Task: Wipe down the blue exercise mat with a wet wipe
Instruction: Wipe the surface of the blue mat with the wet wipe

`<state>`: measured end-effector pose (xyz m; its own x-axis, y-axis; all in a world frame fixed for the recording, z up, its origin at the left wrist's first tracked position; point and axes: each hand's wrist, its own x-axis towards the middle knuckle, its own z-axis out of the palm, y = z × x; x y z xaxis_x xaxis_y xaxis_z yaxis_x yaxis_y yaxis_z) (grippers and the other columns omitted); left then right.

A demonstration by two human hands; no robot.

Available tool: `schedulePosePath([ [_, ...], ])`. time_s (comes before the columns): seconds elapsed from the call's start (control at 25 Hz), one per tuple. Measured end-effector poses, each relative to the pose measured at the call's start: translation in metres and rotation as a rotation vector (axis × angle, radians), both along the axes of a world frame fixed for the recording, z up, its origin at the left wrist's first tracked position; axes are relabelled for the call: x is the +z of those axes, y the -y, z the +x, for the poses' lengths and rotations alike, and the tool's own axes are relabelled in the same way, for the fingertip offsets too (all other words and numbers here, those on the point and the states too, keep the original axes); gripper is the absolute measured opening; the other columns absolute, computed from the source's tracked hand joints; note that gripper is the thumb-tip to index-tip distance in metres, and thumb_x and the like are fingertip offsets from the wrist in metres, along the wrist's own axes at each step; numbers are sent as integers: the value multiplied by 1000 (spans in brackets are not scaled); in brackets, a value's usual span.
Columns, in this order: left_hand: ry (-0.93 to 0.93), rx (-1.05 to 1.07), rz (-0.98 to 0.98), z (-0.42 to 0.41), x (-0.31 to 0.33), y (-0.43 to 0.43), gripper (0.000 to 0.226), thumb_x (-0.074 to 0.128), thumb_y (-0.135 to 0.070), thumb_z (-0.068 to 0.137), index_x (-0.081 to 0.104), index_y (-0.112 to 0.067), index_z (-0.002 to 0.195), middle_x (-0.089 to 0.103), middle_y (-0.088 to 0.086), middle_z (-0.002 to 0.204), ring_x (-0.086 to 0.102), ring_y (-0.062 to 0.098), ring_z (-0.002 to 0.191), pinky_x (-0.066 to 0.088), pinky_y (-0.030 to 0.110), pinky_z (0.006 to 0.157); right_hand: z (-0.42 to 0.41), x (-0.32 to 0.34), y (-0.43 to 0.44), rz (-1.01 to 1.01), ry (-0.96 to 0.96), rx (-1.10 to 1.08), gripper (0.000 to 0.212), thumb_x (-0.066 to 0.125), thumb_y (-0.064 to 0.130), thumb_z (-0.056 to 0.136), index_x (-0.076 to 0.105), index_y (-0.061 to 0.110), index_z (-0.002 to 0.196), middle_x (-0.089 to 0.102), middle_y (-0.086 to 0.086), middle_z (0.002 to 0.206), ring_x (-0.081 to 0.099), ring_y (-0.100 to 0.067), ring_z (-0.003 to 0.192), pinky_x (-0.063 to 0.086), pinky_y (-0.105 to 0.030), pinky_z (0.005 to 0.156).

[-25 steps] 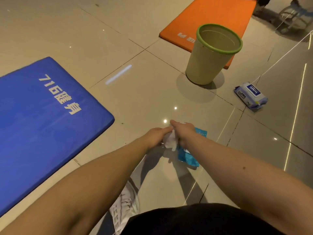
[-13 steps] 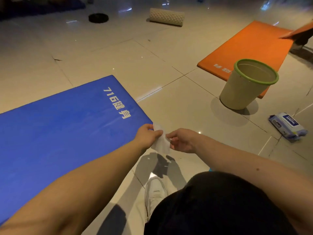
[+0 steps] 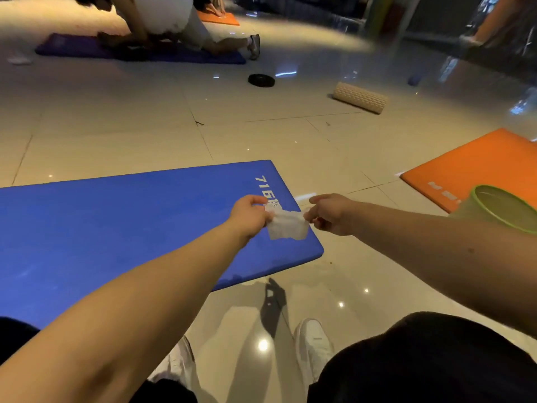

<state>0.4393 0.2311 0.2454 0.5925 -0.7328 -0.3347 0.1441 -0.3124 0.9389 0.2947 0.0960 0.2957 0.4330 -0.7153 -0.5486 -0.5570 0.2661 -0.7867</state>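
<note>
The blue exercise mat [image 3: 116,228] lies flat on the tiled floor, stretching from the left edge to its right end with white lettering. A white wet wipe [image 3: 286,225] hangs spread between my two hands, above the mat's right end. My left hand [image 3: 250,216] pinches the wipe's left edge. My right hand [image 3: 328,213] pinches its right edge, just past the mat's end. Both arms are stretched forward.
A beige bin with a green rim [image 3: 499,207] stands at the right, by an orange mat [image 3: 479,164]. Farther off lie a foam roller [image 3: 360,97] and a black disc [image 3: 261,80]. Another person kneels on a dark mat [image 3: 145,55] at the back. My white shoes [image 3: 313,347] are below.
My view has swung left and up, away from the wipe packs. Both hands moved over the mat's right end and pulled the wipe wider open between them.
</note>
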Motion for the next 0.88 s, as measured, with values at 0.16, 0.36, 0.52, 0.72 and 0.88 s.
schedulePosePath([
  [0.16, 166, -25, 16, 22, 3, 5, 38, 62, 3, 89, 63, -15, 122, 63, 6, 101, 62, 22, 87, 56, 34, 80, 28, -5, 13, -68, 23, 28, 41, 61, -16, 85, 63, 8, 117, 62, -19, 121, 57, -25, 82, 48, -28, 61],
  [0.36, 452, -288, 190, 39, -36, 50, 31, 67, -3, 92, 66, -11, 122, 63, 5, 113, 62, 24, 99, 49, 28, 75, 43, -74, 44, -62, 12, 197, 35, 67, -9, 80, 67, 9, 110, 61, -13, 116, 62, -28, 98, 55, -34, 85],
  [0.52, 621, -465, 382, 45, -90, 94, 3, 70, -19, 94, 72, -19, 95, 65, 2, 92, 58, 25, 90, 45, 31, 67, 39, -138, 67, -391, -254, 628, 23, 82, 25, 79, 73, 9, 93, 67, -8, 88, 58, -17, 74, 48, -28, 71],
  [0.72, 500, -492, 483, 38, -156, 129, 10, 69, -24, 94, 63, -18, 91, 63, 3, 90, 56, 20, 82, 45, 29, 64, 34, -197, 85, -349, -149, 713, 24, 80, 26, 80, 68, 11, 94, 68, -3, 113, 64, -20, 101, 55, -38, 88],
  [0.88, 385, -370, 450, 30, -190, 144, 9, 67, -18, 94, 63, -10, 94, 59, 0, 79, 54, 18, 73, 40, 24, 57, 33, -229, 97, -56, -66, 349, 25, 74, 11, 83, 61, 9, 105, 68, -11, 101, 68, -27, 89, 61, -43, 73],
])
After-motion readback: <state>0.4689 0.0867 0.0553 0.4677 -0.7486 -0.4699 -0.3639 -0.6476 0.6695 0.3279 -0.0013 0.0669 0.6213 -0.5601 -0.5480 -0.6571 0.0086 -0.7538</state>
